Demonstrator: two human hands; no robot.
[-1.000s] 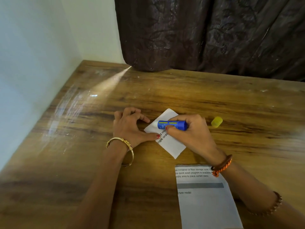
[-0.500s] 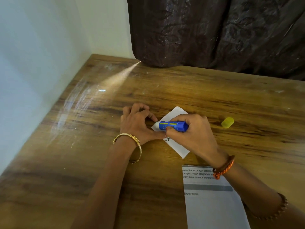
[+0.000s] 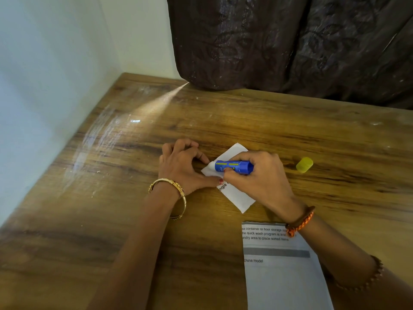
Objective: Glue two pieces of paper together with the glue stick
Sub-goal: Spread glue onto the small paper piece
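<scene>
Blue glue stick [image 3: 233,167] lies gripped in the right hand [image 3: 259,177], its tip on the small paper [image 3: 234,193]. The left hand [image 3: 183,166], fingers curled, pins this paper's left corner with thumb and forefinger. Just below lies the printed sheet [image 3: 281,269]; the yellow cap [image 3: 304,164] rests right, on the wooden table [image 3: 134,220].

The right hand [image 3: 257,175] covers the small paper's [image 3: 238,195] middle — its print reads only "ngle"; the larger sheet [image 3: 281,271] runs off the bottom edge.

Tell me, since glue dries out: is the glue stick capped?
Uncapped. The yellow cap lies on the table, apart from the glue stick.
</scene>
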